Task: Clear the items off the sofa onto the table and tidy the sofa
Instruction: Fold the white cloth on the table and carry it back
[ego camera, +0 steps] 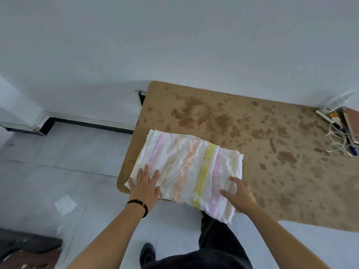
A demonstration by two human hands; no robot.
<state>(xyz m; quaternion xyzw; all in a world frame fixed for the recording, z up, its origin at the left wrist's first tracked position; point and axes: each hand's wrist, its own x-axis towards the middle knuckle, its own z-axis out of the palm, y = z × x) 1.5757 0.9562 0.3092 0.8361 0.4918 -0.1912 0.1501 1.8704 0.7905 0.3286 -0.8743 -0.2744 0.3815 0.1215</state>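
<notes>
Stained brown table [252,123], white wall [174,35] behind. Folded striped cloth [186,167] lies on the table's near-left corner, spanning both hands and overhanging the edge. Left hand [144,186] presses flat on it, fingers straight. Right hand [240,193] rests on it, fingers loose and spread, gripping nothing. Pens [345,133] and cable [336,140] lie well right of the right hand.

Paper scrap [65,204] (white) on floor [48,152]

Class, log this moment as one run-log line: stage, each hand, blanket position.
stage: folded striped blanket on table | left hand: flat on blanket | right hand: open, resting on blanket | overhang: near table edge
</notes>
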